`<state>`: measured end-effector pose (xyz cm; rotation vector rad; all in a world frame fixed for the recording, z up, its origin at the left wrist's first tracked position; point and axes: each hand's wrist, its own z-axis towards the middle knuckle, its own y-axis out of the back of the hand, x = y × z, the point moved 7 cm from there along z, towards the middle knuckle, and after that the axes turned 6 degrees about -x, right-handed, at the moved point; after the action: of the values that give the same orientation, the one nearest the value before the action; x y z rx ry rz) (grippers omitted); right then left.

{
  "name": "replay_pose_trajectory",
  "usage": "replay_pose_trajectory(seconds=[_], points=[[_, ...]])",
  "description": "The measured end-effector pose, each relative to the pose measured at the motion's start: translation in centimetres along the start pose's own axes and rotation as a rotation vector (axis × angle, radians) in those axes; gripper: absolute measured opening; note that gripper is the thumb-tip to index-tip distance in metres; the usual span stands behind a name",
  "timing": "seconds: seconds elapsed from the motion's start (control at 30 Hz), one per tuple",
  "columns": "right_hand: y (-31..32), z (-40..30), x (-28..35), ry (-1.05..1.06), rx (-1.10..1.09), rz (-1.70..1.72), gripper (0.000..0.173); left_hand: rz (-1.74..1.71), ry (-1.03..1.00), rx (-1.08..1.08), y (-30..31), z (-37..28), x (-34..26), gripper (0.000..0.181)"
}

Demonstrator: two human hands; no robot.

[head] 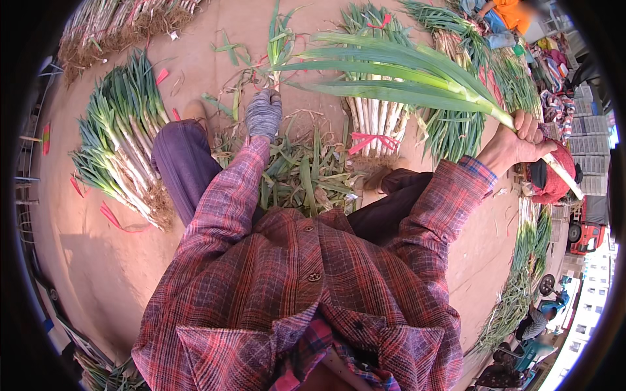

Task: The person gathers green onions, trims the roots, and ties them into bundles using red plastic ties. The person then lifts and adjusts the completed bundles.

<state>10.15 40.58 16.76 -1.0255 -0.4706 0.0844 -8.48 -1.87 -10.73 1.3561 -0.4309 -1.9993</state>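
My bare right hand (521, 139) is closed around the pale stalk of a large green onion (469, 97), lifted at the right, its green leaves fanning out to the left. My left hand (264, 115), in a grey knitted glove, is closed at the pale lower part of a thinner green onion (278, 49), whose leaves point away from me. Between my knees lies a heap of stripped green onion leaves (303, 171). Just past it rests a bundle of green onions (376, 117) tied with red ribbon (374, 141).
Loose green onions (127, 132) lie at the left beside red ribbon pieces (110, 215). More root ends (142, 19) show at the upper left. Further bundles (455, 132) line the right. A person in orange (511, 14) sits at the upper right; a red truck (587, 237) stands farther off.
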Motion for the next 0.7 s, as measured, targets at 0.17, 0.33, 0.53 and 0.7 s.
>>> replay_pose_trajectory(seconds=[0.17, 0.33, 0.53, 0.7], points=[[0.7, -0.3, -0.4, 0.014, -0.060, -0.063, 0.059, -0.548, 0.359, 0.672, -3.6, -2.4, -0.9, 0.019], [1.0, -0.5, -0.9, 0.020, -0.062, -0.083, 0.058, -0.496, -0.124, 0.466, -2.7, -6.5, -7.4, 0.021], [2.4, 0.5, -0.8, -0.086, 0.000, 0.057, 0.056, -0.633, 0.483, 0.953, -5.2, -9.5, -5.4, 0.021], [1.9, 0.0, -1.1, -0.238, 0.105, 0.245, 0.057, -0.754, -0.384, 1.102, -0.8, -9.0, -9.1, 0.022]])
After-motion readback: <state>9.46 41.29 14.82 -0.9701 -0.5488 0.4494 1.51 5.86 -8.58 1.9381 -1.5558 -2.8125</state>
